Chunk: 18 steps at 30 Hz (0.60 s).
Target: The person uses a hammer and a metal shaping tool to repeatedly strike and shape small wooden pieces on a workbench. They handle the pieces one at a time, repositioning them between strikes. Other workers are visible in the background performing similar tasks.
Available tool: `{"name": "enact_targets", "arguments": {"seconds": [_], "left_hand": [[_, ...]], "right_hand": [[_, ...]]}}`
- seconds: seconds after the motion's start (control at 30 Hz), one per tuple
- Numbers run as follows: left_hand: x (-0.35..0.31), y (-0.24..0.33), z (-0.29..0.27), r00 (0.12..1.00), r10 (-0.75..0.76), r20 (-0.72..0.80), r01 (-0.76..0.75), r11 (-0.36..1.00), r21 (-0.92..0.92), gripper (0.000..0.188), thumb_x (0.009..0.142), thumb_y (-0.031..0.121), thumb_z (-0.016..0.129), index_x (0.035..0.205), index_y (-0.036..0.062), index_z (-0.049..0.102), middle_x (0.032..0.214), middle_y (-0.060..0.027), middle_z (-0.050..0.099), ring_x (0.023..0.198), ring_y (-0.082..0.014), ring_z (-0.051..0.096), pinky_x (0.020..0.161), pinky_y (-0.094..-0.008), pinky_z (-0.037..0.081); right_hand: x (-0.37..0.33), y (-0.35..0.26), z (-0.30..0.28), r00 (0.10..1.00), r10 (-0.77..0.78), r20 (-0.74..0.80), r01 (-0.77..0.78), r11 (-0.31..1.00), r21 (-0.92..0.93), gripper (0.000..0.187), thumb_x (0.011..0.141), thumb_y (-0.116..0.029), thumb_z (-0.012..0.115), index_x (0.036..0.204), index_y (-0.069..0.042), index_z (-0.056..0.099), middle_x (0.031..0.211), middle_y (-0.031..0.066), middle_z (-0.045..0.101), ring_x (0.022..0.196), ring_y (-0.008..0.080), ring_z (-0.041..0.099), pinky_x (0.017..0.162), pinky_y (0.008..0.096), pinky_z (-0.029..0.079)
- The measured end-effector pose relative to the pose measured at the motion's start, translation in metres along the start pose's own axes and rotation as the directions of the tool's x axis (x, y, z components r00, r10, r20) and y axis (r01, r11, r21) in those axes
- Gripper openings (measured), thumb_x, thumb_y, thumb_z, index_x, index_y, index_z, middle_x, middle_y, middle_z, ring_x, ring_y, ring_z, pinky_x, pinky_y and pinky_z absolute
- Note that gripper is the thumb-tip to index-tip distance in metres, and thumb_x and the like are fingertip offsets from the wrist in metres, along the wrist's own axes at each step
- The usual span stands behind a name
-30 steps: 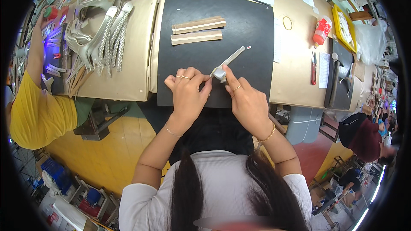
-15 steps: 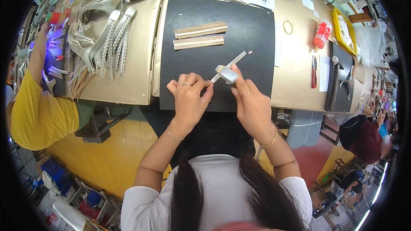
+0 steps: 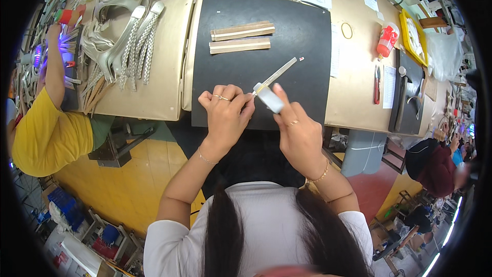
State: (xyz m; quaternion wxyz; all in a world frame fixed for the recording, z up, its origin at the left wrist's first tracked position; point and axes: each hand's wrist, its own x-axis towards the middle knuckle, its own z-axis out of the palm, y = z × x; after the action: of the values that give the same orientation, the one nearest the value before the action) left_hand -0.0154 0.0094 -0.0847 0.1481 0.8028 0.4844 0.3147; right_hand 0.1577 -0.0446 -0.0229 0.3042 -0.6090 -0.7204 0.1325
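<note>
Silvery strip [image 3: 279, 74], near end between hands [image 3: 225, 118]

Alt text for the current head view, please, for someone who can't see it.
A person's left hand pinches the near end of a thin pale strip over a black mat, while the right hand holds a pale block against or just above it. Two brown strips with cream bands lie farther up the mat.

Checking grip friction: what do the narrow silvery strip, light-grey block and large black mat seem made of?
Narrow silvery strip: perhaps coated leather or synthetic, satin; light sheen.
Light-grey block: plastic or metal, smooth; even grey face, blurred.
Large black mat: probably rubber, matte; dull, even surface.
</note>
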Motion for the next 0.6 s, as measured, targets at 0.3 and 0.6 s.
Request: {"name": "enact_targets", "arguments": {"seconds": [0.3,0.6], "left_hand": [[-0.005,0.0,0.002,1.0,-0.007,-0.025,0.007,1.0,0.003,0.015,0.073,0.011,0.084,0.085,0.0125,0.075,0.086,0.0048,0.062,0.085,-0.0157,0.056,0.082,-0.0374,0.028],[-0.011,-0.002,-0.004,1.0,-0.015,-0.02,0.015,1.0,-0.013,0.016,0.074,0.011,0.085,0.086,0.013,0.075,0.088,0.0046,0.062,0.085,-0.0158,0.056,0.081,-0.0382,0.028]], "right_hand": [[-0.002,0.004,0.003,0.988,0.112,0.111,-0.105,0.992,-0.066,0.06,0.098,-0.018,0.065,0.155,-0.019,0.047,0.08,0.0066,0.056,0.06,0.0247,0.063,0.05,0.0375,0.05],[0.002,-0.002,0.001,1.0,0.007,-0.008,-0.006,1.0,0.023,0.056,0.099,-0.018,0.064,0.153,-0.019,0.049,0.078,0.007,0.055,0.057,0.0259,0.063,0.049,0.0373,0.051]]}}
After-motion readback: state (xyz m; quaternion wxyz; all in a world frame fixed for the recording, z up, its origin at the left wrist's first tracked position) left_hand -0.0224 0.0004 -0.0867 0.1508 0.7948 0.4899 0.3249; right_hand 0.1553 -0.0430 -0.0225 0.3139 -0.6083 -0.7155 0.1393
